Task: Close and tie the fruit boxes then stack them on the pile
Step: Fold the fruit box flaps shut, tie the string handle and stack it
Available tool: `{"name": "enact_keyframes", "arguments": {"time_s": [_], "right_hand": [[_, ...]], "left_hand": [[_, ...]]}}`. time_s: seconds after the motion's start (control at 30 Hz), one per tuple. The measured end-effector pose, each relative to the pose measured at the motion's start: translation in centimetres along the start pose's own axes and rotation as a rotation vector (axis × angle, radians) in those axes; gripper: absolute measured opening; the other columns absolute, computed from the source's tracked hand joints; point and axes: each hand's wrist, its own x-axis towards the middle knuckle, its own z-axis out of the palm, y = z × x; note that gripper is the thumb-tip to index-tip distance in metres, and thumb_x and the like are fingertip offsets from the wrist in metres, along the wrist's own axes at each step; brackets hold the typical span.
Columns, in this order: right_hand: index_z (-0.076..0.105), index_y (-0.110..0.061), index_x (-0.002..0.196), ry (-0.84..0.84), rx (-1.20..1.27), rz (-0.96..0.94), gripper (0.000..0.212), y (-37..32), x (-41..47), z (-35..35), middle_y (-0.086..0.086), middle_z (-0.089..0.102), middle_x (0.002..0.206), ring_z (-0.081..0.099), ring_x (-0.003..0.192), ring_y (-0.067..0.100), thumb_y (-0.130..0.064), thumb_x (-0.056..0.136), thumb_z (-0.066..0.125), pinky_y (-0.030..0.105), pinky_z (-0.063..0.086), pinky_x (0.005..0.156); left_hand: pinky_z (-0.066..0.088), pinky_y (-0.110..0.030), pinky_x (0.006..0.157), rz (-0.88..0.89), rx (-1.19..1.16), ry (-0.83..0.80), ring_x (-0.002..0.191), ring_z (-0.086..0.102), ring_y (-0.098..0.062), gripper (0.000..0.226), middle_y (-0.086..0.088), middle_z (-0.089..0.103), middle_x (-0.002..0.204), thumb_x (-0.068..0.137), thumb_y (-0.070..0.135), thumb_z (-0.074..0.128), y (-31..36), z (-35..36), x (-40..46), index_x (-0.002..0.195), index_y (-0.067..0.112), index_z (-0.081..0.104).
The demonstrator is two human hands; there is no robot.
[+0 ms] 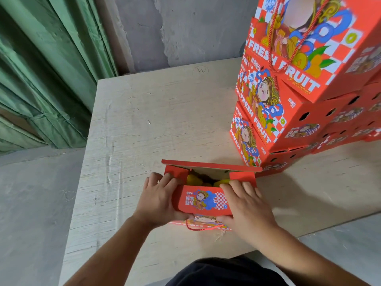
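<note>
- Two hands at lower centre: left hand (158, 198) & right hand (245, 203) each grip the front flap (203, 200), folding it over the fruit (193, 179).
- Box (210, 165) sits near the pile (288, 112) at upper right, prob. for short lifting.

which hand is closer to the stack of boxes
Right. The right hand grips the open box's right end, just below the stack; the left hand grips the far left end.
</note>
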Motion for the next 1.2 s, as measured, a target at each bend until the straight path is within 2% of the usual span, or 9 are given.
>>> {"name": "enact_keyframes", "arguments": {"time_s": [0.33,0.43,0.57,0.67,0.77,0.87,0.97,1.07,1.2], "right_hand": [[0.037,-0.034,0.131,-0.28,0.032,-0.138,0.092,3.0,2.6,0.4,-0.009,0.041,0.142,0.033,0.14,0.021,-0.098,0.065,0.039,0.043,0.026,0.117],[0.036,-0.032,0.142,-0.28,0.042,-0.169,0.094,2.3,2.2,0.2,-0.009,0.035,0.148,0.028,0.144,0.021,-0.096,0.073,0.037,0.045,0.025,0.119],[0.059,-0.025,0.131,0.139,0.429,-0.389,0.045,1.2,1.0,-1.2,-0.009,0.058,0.127,0.058,0.116,0.014,-0.056,0.099,0.056,0.037,0.052,0.094],[0.063,-0.019,0.125,0.402,0.463,-0.254,0.036,2.3,3.2,-3.0,-0.003,0.061,0.119,0.061,0.108,0.021,-0.046,0.102,0.057,0.037,0.049,0.093],[0.039,-0.024,0.154,-0.137,0.279,0.012,0.075,4.3,6.0,-3.6,0.002,0.048,0.15,0.048,0.136,0.026,-0.07,0.095,0.049,0.043,0.043,0.109],[0.026,-0.029,0.161,-0.355,-0.007,-0.083,0.099,4.9,6.2,-2.1,-0.001,0.044,0.158,0.045,0.141,0.025,-0.089,0.083,0.024,0.041,0.035,0.114],[0.037,-0.031,0.157,-0.209,-0.062,-0.142,0.102,5.6,6.5,-1.1,-0.002,0.058,0.146,0.059,0.128,0.025,-0.09,0.078,0.01,0.039,0.041,0.106],[0.022,-0.043,0.16,-0.193,-0.147,-0.188,0.092,5.8,6.8,-0.6,-0.002,0.058,0.138,0.058,0.121,0.027,-0.085,0.082,0.001,0.04,0.042,0.101],[-0.01,-0.049,0.16,-0.262,-0.091,-0.119,0.086,5.4,6.1,0.9,-0.003,0.04,0.139,0.042,0.126,0.024,-0.082,0.081,-0.009,0.04,0.029,0.106]], "left_hand": [[0.042,-0.041,0.09,-0.073,0.055,-0.097,0.1,0.046,-0.023,0.121,0.006,0.055,0.124,0.045,0.11,0.049,0.9,-0.5,0.2,0.13,0.026,0.06],[0.036,-0.042,0.093,-0.218,-0.027,-0.076,0.101,0.039,-0.024,0.097,0.003,0.043,0.119,0.073,0.101,0.032,1.1,0.1,-0.3,0.13,0.025,0.052],[0.028,-0.046,0.099,-0.456,-0.112,0.025,0.109,0.036,-0.027,0.059,0.007,0.029,0.112,0.094,0.072,0.023,1.8,1.3,-0.5,0.117,0.026,0.052],[0.025,-0.045,0.104,-0.615,-0.214,0.04,0.119,0.035,-0.027,0.072,0.008,0.029,0.118,0.081,0.085,0.036,2.2,1.8,-0.3,0.124,0.028,0.046],[0.019,-0.046,0.116,-0.702,-0.379,0.16,0.14,0.024,-0.022,0.124,-0.003,0.028,0.143,0.052,0.096,0.066,2.5,2.1,-0.5,0.145,0.024,0.028],[0.013,-0.045,0.124,-0.477,-0.273,0.175,0.153,0.017,-0.023,0.136,0.001,0.022,0.166,0.057,0.095,0.069,1.9,1.7,-0.6,0.163,0.031,0.014],[0.044,-0.054,0.109,-0.141,-0.077,0.128,0.131,0.048,-0.03,0.094,0.009,0.057,0.146,0.077,0.09,0.057,0.8,0.9,1.0,0.152,0.033,0.05],[0.049,-0.046,0.09,-0.121,0.068,0.089,0.098,0.058,-0.028,0.088,0.006,0.064,0.107,0.078,0.089,0.051,0.1,-0.4,3.7,0.145,0.032,0.058],[0.043,-0.046,0.098,-0.057,0.217,-0.091,0.106,0.051,-0.03,0.087,-0.003,0.05,0.118,0.085,0.088,0.03,0.5,0.0,3.7,0.155,0.038,0.043]]}}
